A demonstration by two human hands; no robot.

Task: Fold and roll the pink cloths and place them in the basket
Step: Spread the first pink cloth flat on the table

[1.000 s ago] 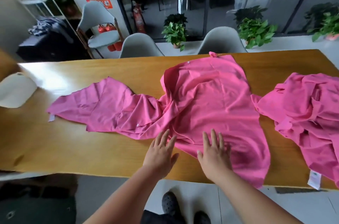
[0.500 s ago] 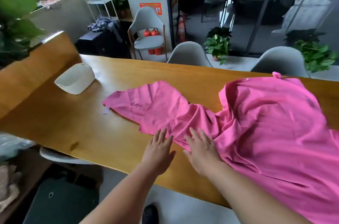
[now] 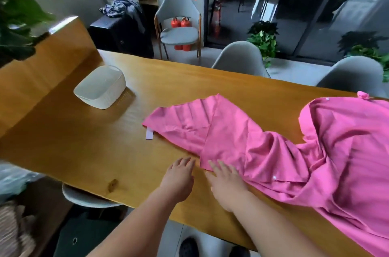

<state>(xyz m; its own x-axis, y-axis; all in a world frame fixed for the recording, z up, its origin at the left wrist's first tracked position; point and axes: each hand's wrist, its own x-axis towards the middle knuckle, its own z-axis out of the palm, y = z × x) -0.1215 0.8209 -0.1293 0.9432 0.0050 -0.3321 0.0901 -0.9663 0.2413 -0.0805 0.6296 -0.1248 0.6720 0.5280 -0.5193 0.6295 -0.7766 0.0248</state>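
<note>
Now flat left hand on table, right hand touching pink cloth

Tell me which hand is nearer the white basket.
Left. The left hand lies flat on the table, toward the person and rightward from the basket; the right hand sits farther right, fingers on the pink cloth.

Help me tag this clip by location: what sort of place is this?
Probably an office meeting room: a long wooden table with grey chairs along its far side, a glass wall behind, and red fire extinguishers on the floor beyond.
</note>
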